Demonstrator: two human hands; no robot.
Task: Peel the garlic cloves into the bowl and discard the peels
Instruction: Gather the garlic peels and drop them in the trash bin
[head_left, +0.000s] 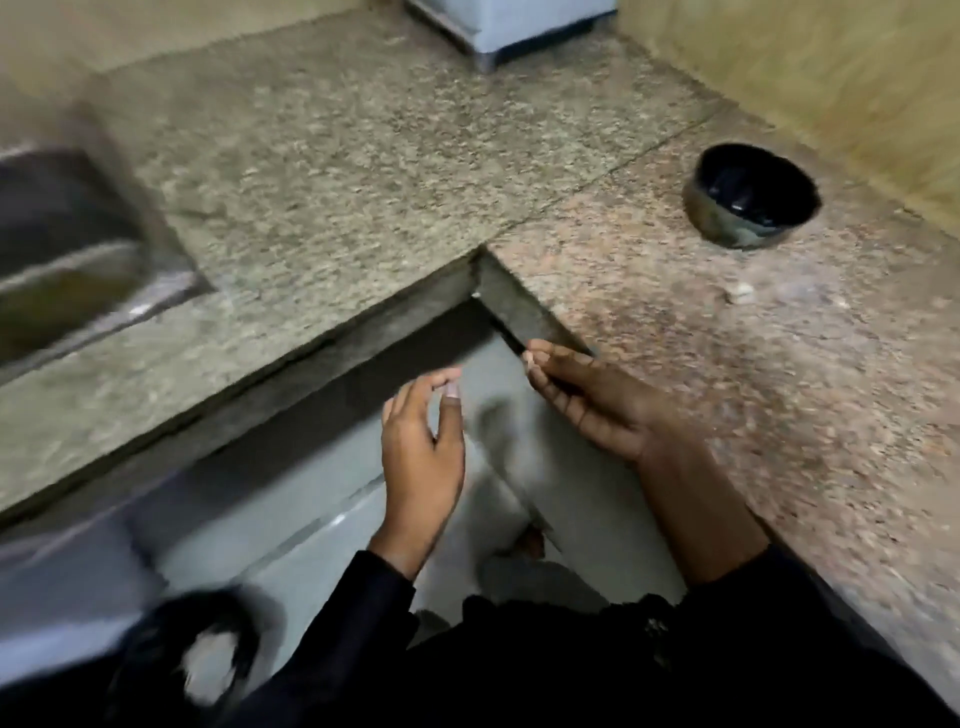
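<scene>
- Head view, hands: left hand (422, 441) raised over the floor gap in the counter corner, fingers loosely curved, thumb near fingertips; nothing visible in it. Right hand (587, 400) at the counter edge, fingers drawn together at the tips as if pinching; motion blur hides whether a clove or peel sits there, so I cannot tell.
- Head view, task items: one dark bowl (751, 195) on the speckled stone countertop (363, 171), well apart from both hands, near the wall. One small pale fragment (740, 292) on the counter between bowl and right hand, possibly a clove or a peel.
- Head view, other: one steel sink (67, 249) at left; one pale appliance base (498, 31) at top.
- Judgement, step in hand: likely shedding peel or reaching for a clove. Done well: work closer to the bowl, drop only bare cloves in, keep skins gathered in one spot for discarding.
</scene>
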